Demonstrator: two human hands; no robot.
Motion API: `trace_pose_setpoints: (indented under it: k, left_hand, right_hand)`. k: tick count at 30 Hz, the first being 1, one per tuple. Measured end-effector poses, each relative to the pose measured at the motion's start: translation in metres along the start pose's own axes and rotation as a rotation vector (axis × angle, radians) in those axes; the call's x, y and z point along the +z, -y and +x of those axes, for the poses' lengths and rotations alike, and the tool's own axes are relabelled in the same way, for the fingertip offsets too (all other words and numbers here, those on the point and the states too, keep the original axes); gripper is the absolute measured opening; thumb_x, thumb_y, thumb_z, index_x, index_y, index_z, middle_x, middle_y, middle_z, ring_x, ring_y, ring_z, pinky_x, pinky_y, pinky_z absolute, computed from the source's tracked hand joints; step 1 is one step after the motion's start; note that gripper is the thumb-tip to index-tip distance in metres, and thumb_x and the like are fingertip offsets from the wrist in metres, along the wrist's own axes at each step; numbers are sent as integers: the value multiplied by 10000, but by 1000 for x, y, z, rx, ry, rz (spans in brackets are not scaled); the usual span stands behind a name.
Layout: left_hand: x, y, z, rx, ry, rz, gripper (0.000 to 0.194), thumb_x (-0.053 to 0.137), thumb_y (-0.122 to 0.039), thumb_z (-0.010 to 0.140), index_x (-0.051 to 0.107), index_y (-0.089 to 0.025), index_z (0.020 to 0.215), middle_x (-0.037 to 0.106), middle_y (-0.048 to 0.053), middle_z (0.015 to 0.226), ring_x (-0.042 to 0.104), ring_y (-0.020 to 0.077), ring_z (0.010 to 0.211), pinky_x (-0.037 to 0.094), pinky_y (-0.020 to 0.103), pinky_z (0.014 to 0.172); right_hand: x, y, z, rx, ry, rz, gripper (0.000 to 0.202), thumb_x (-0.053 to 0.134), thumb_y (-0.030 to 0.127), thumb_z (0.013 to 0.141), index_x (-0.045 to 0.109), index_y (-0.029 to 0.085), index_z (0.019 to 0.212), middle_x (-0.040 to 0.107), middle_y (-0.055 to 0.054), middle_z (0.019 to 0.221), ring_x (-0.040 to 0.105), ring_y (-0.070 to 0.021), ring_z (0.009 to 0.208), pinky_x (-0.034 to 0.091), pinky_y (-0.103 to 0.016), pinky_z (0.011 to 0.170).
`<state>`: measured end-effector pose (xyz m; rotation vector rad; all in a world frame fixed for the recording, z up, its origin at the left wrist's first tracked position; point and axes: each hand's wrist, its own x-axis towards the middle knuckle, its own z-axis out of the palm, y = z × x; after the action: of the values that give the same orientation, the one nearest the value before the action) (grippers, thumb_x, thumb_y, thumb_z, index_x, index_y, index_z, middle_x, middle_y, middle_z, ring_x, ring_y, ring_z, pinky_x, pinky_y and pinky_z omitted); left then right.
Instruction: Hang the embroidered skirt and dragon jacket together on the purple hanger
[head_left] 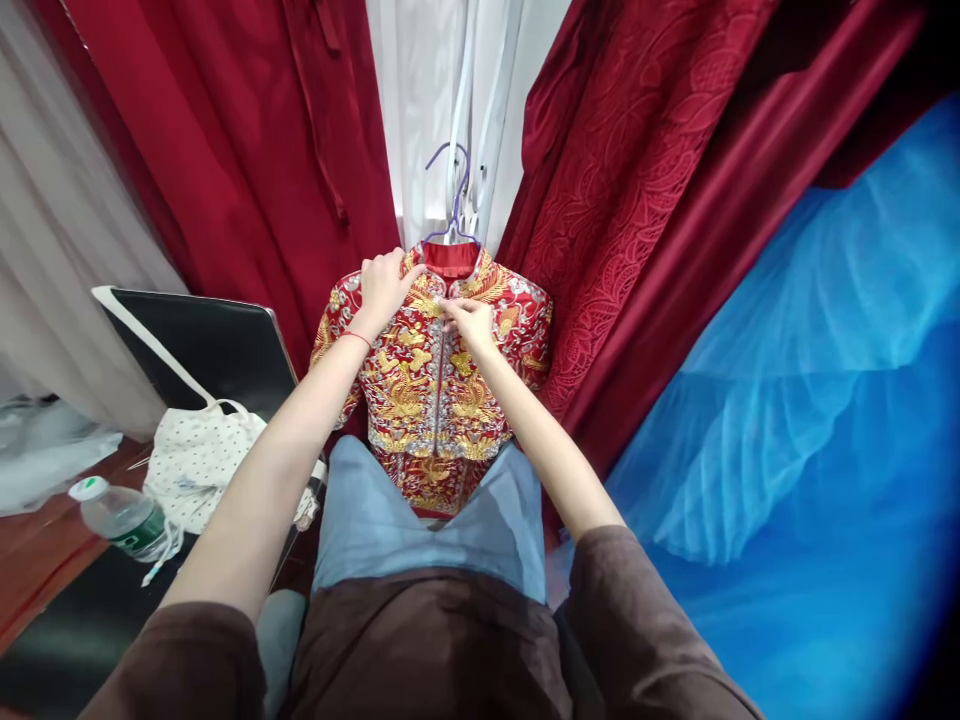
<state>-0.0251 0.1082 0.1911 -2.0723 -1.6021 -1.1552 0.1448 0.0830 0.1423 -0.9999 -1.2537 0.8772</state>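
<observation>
A red jacket point(409, 375) with dense gold and silver embroidery hangs in front of me on a purple hanger point(456, 190). Its lower part rests between my knees. My left hand point(385, 283) lies over the shoulder beside the collar, its fingers curled over the cloth and its thumb toward the neckline. At the top of the front opening, just below the collar, my right hand point(471, 322) pinches the edge with thumb and forefinger. Whether a fastener sits between those fingertips is too small to make out. Below them the front edges run close together.
Dark red garments point(247, 130) hang at left, and a red lace dress point(645, 200) hangs at right beside blue tulle point(810, 420). Left of me, a black chair point(202, 345) holds a dotted white bag point(199, 465) and a water bottle point(124, 520).
</observation>
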Motion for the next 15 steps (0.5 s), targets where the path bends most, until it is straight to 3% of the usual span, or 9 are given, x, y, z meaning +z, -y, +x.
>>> trace_pose_setpoints:
  k: [5, 10, 13, 15]
  left_hand:
    - [-5, -10, -7, -29, -18, 47, 619, 309, -675, 1006, 606, -148, 1136, 708, 176, 1102, 624, 349, 1185, 387, 460, 1081]
    - [-10, -14, -10, -38, -13, 80, 624, 290, -678, 1004, 635, -169, 1111, 716, 187, 1118, 640, 354, 1149, 403, 437, 1035]
    - [-12, -13, -10, -23, -3, 87, 630, 256, -653, 1022, 647, -165, 1103, 724, 185, 1100, 648, 343, 1121, 404, 427, 1016]
    - [-14, -11, -8, -7, 15, 89, 620, 244, -625, 1037, 655, -166, 1104, 732, 175, 1082, 653, 327, 1101, 404, 411, 1003]
  right_hand:
    - [-5, 3, -3, 221, 33, 2, 353, 878, 360, 750, 643, 147, 596, 647, 3, 527, 571, -70, 426, 514, -191, 476]
    - [-22, 8, -5, 275, 122, -287, 462, 830, 480, 787, 607, 158, 542, 610, -25, 476, 554, -97, 428, 523, -233, 498]
    - [-40, 20, -7, 119, 258, -527, 439, 805, 514, 806, 646, 154, 611, 681, -65, 600, 633, -149, 547, 553, -285, 601]
    - [-56, 30, -7, -123, 138, -701, 415, 718, 539, 877, 672, 164, 705, 714, -82, 717, 675, -195, 690, 566, -330, 707]
